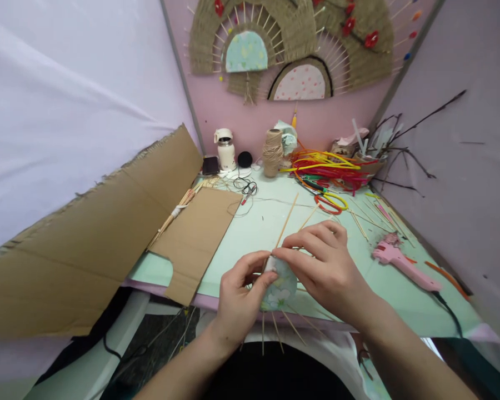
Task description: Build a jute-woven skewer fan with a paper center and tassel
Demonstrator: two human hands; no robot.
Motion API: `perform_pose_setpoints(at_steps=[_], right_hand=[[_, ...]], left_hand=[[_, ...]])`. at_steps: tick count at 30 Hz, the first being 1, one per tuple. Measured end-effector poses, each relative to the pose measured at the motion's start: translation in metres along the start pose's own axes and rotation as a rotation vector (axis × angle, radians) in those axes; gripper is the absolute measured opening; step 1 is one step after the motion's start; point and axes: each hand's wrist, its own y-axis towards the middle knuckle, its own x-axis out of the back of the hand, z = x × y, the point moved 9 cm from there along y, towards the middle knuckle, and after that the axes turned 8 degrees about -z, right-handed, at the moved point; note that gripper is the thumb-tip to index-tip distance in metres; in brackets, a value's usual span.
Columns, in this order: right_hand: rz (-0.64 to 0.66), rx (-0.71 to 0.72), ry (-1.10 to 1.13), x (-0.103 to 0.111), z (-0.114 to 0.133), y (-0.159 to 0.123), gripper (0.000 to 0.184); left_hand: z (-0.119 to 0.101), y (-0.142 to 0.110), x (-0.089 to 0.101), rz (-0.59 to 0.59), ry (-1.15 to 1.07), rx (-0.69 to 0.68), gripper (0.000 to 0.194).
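Note:
Between my hands is a small fan-like piece covered in pale blue-green floral fabric [281,291], with thin wooden sticks [287,222] jutting out around it. My left hand [245,289] pinches its left edge, the thumb lying over a whitish patch near the top. From the other side, my right hand [323,258] has its fingers bent at the upper edge, where the sticks come out. The fingertips of both hands meet there. Exactly what the right fingers pinch is hidden behind them. Several sticks point down past the table's front edge toward my lap.
A pink glue gun [404,266] lies at right, its cord trailing off the table. Scissors [329,201], bright pipe cleaners [329,166] and a twine spool [272,153] are farther back. Cardboard [204,228] lies at left beside a standing cardboard sheet [108,239]. Woven fans [304,78] hang on the wall.

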Motion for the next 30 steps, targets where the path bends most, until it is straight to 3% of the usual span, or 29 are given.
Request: perform_pose_setpoints(at_steps=[11, 26, 30], right_hand=[[0.006, 0.045, -0.096, 0.0, 0.007, -0.001, 0.016], [0.056, -0.111, -0.064, -0.007, -0.001, -0.003, 0.018], [-0.067, -0.16, 0.003, 0.012, -0.005, -0.002, 0.023]], left_hand=[[0.002, -0.001, -0.001, -0.005, -0.025, 0.014, 0.029], [-0.006, -0.001, 0.002, -0.014, 0.054, -0.037, 0.02], [-0.008, 0.0, 0.004, -0.039, 0.054, -0.036, 0.02]])
